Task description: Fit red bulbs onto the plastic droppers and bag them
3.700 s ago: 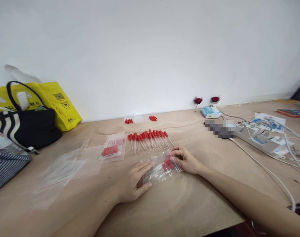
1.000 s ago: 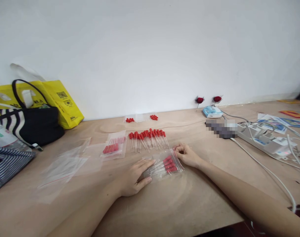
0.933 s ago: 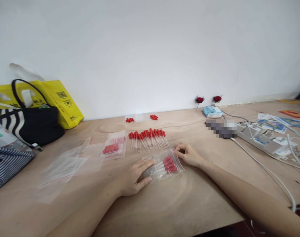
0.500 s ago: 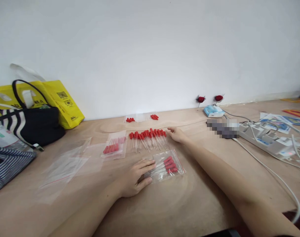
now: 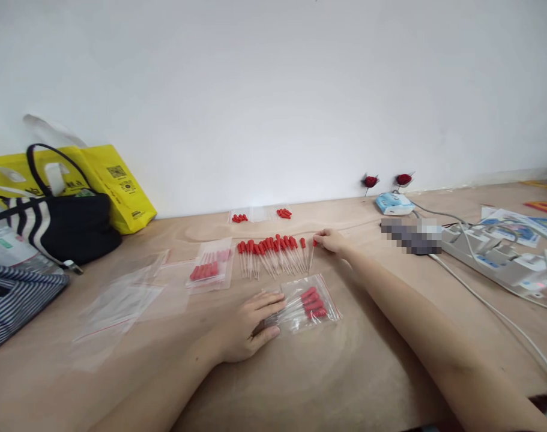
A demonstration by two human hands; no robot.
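Observation:
Several red-topped clear droppers [image 5: 273,249] lie in a fanned row on the wooden table. At the row's right end my right hand [image 5: 331,241] pinches the red top of one dropper [image 5: 312,257], whose tip points toward me. My left hand [image 5: 253,324] rests on the left part of a clear zip bag [image 5: 327,288] and holds it; droppers with red tops [image 5: 313,302] lie inside. Left of the row are filled bags [image 5: 209,270] with red-topped droppers. Small red pieces [image 5: 239,218] in clear bags lie by the wall.
Flat clear bags [image 5: 120,306] lie at the left. Beyond them stand a black bag [image 5: 81,225], a yellow bag [image 5: 124,186] and a striped cloth [image 5: 16,303]. On the right are a power strip [image 5: 493,258] with cables, a blue packet [image 5: 394,203] and two red roses [image 5: 403,179].
My right hand has closed on the end dropper, which now lies slightly apart from the row. My left hand has stayed on the bag. The view has shifted slightly.

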